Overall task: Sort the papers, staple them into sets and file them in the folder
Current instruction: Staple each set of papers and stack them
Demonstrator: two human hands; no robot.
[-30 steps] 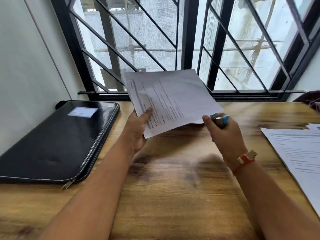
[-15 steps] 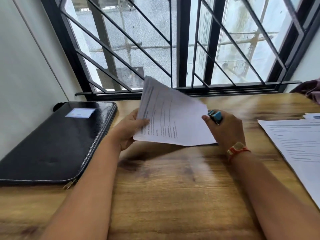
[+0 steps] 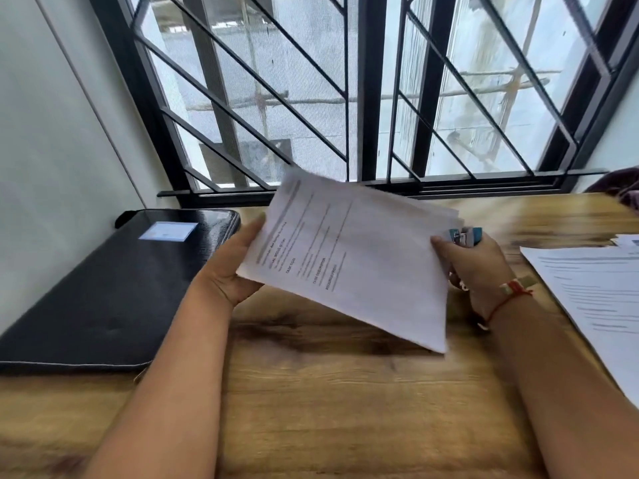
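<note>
A set of printed white papers [image 3: 359, 264] hangs tilted above the middle of the wooden table [image 3: 345, 409]. My left hand [image 3: 231, 267] holds its left edge from underneath. My right hand [image 3: 473, 267] grips a small blue stapler [image 3: 465, 235] at the papers' right edge. The stapler's mouth sits at the far right corner of the sheets. A black zipped folder [image 3: 110, 288] lies closed on the table at the left, with a pale label on its cover.
More printed sheets [image 3: 594, 299] lie at the table's right edge. A barred window [image 3: 363, 98] stands behind the table and a white wall on the left. A dark cloth [image 3: 619, 188] shows at the far right.
The papers have turned and dropped lower, their near corner now pointing towards me. The right hand with the stapler has stayed at the sheets' right edge.
</note>
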